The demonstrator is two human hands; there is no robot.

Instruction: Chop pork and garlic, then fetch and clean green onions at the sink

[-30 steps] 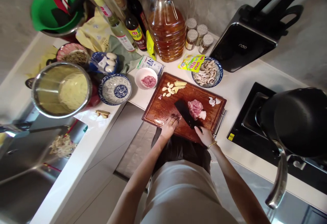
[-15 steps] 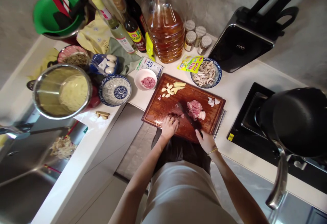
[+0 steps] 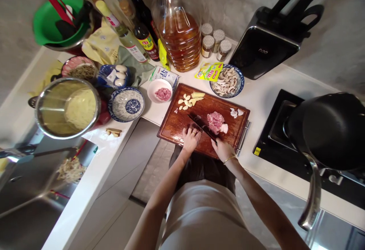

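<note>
"noo" on black block, "盐" on packet

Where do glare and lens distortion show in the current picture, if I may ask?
Head view: glossy highlights on the reddish-brown wooden cutting board, near the left hand; head view: bright glare on the silver metal faucet; head view: apparent wide-angle stretching towards the edges, likely affecting the large round black pan at the right.
</note>
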